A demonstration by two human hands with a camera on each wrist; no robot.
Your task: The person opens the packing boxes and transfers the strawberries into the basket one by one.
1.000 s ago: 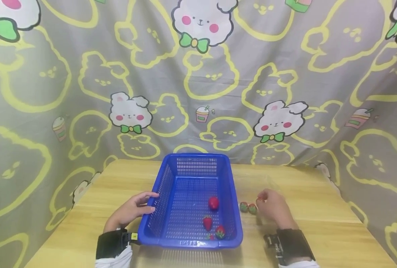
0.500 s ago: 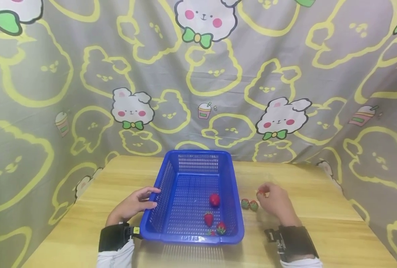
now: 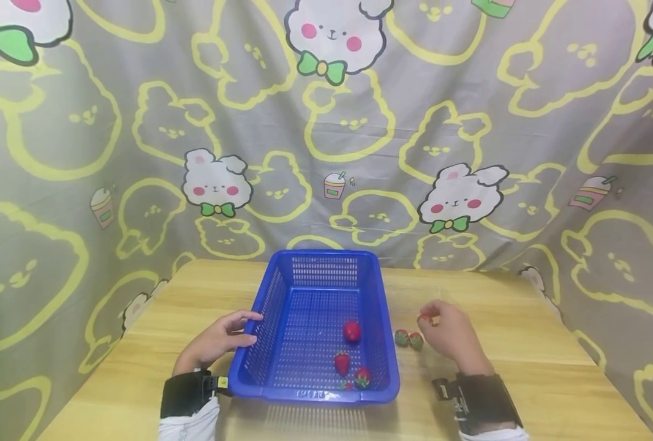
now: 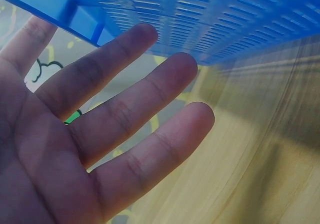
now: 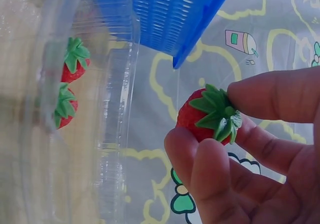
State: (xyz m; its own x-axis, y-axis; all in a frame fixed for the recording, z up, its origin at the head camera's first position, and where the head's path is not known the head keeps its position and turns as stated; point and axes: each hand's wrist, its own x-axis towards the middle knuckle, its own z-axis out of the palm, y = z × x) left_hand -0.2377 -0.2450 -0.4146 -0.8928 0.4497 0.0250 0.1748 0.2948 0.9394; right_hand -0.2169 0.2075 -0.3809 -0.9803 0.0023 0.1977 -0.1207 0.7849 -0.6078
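Observation:
A blue plastic basket (image 3: 318,395) stands on the wooden table. Inside it, toward the right, lie several strawberries (image 3: 342,362), one of them a rounder red one (image 3: 351,331). At the basket's left rim is my left hand (image 3: 218,343); in the left wrist view its fingers (image 4: 165,151) extend fairly straight beside the slotted wall. My right hand (image 3: 450,334) pinches a strawberry (image 5: 212,115) with a green leafy cap between thumb and fingers. Two more strawberries (image 3: 409,339) rest in a clear plastic box (image 5: 117,134) to the right of the basket, below the raised hand.
The wooden table (image 3: 541,392) extends on both sides of the basket. A grey curtain (image 3: 359,153) with rabbit drawings hangs behind the table and along its sides. Black straps with small cameras sit on both wrists (image 3: 486,398).
The right hand, with the strawberry in its fingers, has risen slightly from beside the two other strawberries. The left hand stays at the basket rim, and the head view shifts a little.

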